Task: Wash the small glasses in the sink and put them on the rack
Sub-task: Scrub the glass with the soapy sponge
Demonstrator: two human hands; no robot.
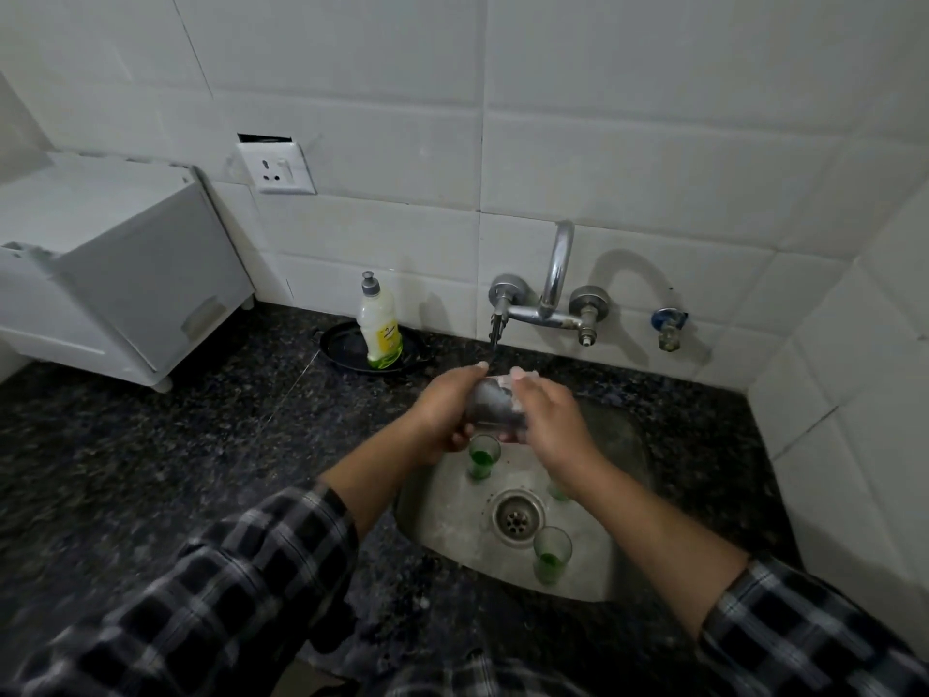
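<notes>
Glass (495, 404), blurred, held over the sink's (613, 445) back edge, below the tap (548, 299). Left hand (447, 410) wraps around it; right hand (548, 420) grips its other end, fingers curled. Three green-tinted glasses stand in the basin: one near the hands (483, 456), one beside the drain (559, 490), one at the front (551, 554). Soap bottle (378, 330) stands on the counter's (151, 445) back edge.

Green-tinted glasses (484, 456), blk/white plaid sleeves (241, 586), speckled blk counter (151, 445).

A single wide-angle view from the person's head looks steeply down and forward, close over the sink (437, 538), with the tiled wall (603, 143) ahead.
</notes>
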